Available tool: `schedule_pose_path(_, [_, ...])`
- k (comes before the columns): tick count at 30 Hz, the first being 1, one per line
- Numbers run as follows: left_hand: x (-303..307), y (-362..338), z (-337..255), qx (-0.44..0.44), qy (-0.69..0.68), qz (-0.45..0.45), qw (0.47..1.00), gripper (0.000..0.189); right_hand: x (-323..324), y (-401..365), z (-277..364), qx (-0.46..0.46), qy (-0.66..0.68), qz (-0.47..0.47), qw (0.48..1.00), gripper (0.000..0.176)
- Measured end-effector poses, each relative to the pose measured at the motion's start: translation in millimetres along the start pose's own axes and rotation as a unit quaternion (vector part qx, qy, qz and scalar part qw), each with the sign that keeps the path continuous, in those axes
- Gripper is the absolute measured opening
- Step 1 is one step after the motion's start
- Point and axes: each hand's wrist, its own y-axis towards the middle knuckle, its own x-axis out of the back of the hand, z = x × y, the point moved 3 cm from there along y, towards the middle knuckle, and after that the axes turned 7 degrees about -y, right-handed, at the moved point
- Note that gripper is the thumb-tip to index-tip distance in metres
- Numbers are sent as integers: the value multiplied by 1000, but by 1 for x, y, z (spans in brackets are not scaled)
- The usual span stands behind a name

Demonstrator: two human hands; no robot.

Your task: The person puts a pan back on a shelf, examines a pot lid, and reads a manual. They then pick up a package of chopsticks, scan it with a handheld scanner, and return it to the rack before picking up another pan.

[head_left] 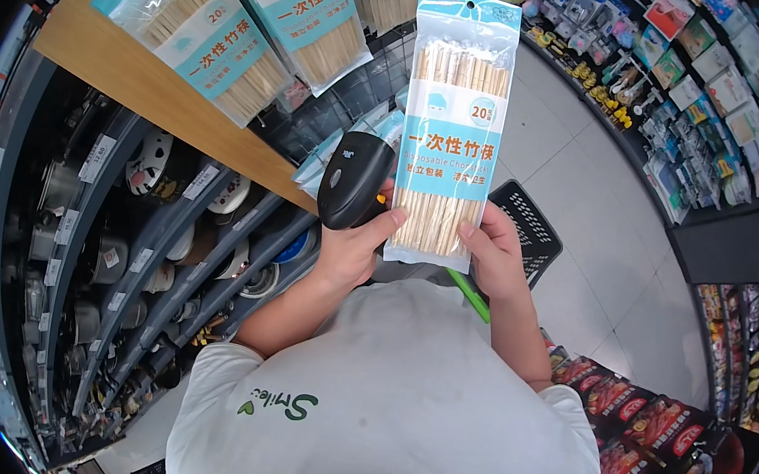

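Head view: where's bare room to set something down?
Free: grey floor tiles between the black basket and hanging-goods display. Crowded: left shelves, full of cookware; left hand, with barcode scanner and chopstick pack; right hand, on that pack.

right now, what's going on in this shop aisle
A person in a white shirt holds up a pack of disposable chopsticks, label facing them. The left hand grips one lower edge and also seems to hold a black scanner; the right hand pinches the other edge. Similar packs hang at the upper left of the view, and a black basket shows beyond the right hand.
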Motion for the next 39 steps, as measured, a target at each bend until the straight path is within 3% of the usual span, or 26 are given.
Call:
schedule_pose_path(13, [45, 3, -36, -9, 20, 68, 997, 42, -47, 11, -21, 15, -18, -1, 1000, 35])
schedule_pose_path(19, [64, 7, -43, 1, 6, 95, 995, 43, -67, 8, -31, 21, -21, -43, 999, 35])
schedule_pose_path(25, [79, 12, -39, 69, -27, 109, 991, 43, -88, 4, -30, 61, -58, -81, 993, 46])
schedule_pose_path(28, [77, 16, -38, 60, -55, 122, 989, 40, -96, 0, -33, 61, -101, -112, 987, 50])
schedule_pose_path(39, [80, 19, -29, 156, -86, 169, 969, 42, -115, -15, -32, 39, -104, -206, 972, 49])
